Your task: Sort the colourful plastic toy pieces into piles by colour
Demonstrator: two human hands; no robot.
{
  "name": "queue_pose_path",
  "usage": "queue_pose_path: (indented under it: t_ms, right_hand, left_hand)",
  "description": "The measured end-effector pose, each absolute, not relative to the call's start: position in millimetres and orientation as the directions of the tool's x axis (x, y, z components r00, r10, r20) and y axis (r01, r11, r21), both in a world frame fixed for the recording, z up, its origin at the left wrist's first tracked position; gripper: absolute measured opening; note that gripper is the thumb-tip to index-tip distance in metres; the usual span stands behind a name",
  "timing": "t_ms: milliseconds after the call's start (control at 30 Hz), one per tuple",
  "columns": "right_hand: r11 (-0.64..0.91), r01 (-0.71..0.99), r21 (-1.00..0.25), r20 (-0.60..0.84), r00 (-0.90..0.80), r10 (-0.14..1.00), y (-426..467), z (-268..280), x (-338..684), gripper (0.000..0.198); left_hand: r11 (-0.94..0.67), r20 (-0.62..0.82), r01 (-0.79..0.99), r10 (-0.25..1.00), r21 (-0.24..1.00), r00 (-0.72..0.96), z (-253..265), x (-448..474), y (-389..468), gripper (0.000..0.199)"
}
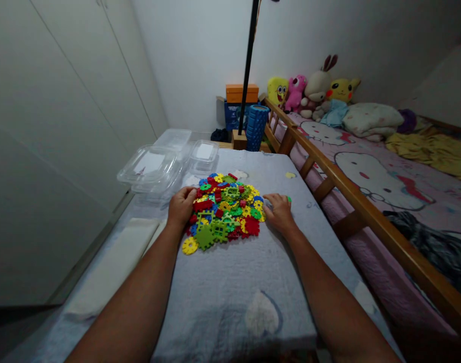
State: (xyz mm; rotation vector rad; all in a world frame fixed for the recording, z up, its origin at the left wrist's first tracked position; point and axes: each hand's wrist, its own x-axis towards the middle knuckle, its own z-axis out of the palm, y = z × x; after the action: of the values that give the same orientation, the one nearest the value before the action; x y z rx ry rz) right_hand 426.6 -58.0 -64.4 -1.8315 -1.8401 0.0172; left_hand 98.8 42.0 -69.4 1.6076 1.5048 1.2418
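Observation:
A heaped pile of plastic building pieces (226, 206) lies on the cloth-covered table, in red, yellow, green and blue. Among them are a yellow notched disc (190, 245) at the near left edge, a green toothed plate (205, 237) and a red square piece (252, 226). My left hand (182, 205) rests against the left side of the heap, thumb toward the pieces, other fingers partly hidden. On the opposite side my right hand (278, 212) touches the heap's edge with its fingers apart. Neither hand visibly holds a piece. A green piece (289, 200) shows just beyond my right fingers.
Clear plastic boxes (149, 166) and a smaller lidded box (204, 151) stand at the table's back left. A folded white cloth (117, 262) lies beside my left forearm. A bed's wooden rail (339, 194) runs along the right; a black pole (249, 65) rises behind.

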Motion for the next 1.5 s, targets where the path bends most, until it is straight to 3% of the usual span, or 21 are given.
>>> queue_pose_path:
  t_ms: [167, 433, 633, 733, 833, 1167, 1300, 1500]
  right_hand:
    - [0.079, 0.937, -0.341, 0.305, 0.030, 0.952, -52.9, -70.9, 412.4, 0.043]
    - [0.025, 0.934, -0.358, 0.266, 0.076, 0.961, -49.7, -71.2, 420.2, 0.029]
    - [0.047, 0.793, -0.608, 0.280, 0.158, 0.947, -46.1, -65.6, 437.2, 0.011]
    - [-0.021, 0.658, -0.753, 0.242, 0.307, 0.920, -36.7, -59.3, 455.2, 0.014]
    - [-0.055, 0.599, -0.799, 0.268, 0.435, 0.860, -18.8, -54.5, 479.9, 0.016]
    - [-0.303, 0.623, -0.721, 0.238, 0.634, 0.736, 43.0, -68.9, 527.6, 0.015]
    - [-0.380, 0.667, -0.641, 0.217, 0.632, 0.744, 45.1, -69.3, 525.5, 0.016]
    - [-0.349, 0.775, -0.527, 0.206, 0.515, 0.832, 18.8, -64.8, 525.1, 0.026]
  left_hand:
    - [-0.171, 0.221, 0.389, 0.971, 0.905, -0.088, -70.5, 99.3, 42.1, 0.037]
    - [-0.162, 0.213, 0.399, 0.973, 0.902, -0.085, -69.5, 99.4, 41.0, 0.037]
    - [-0.176, 0.222, 0.394, 0.972, 0.902, -0.074, -67.4, 100.2, 40.9, 0.035]
    - [-0.167, 0.208, 0.380, 0.976, 0.910, -0.069, -66.2, 101.0, 40.7, 0.035]
    - [-0.160, 0.201, 0.375, 0.977, 0.913, -0.073, -64.2, 101.8, 39.7, 0.035]
    - [-0.147, 0.192, 0.409, 0.979, 0.901, -0.070, -59.8, 102.2, 37.4, 0.035]
    - [-0.151, 0.194, 0.405, 0.979, 0.901, -0.067, -60.3, 102.0, 37.6, 0.035]
    - [-0.152, 0.194, 0.395, 0.978, 0.906, -0.070, -60.0, 102.4, 37.6, 0.034]
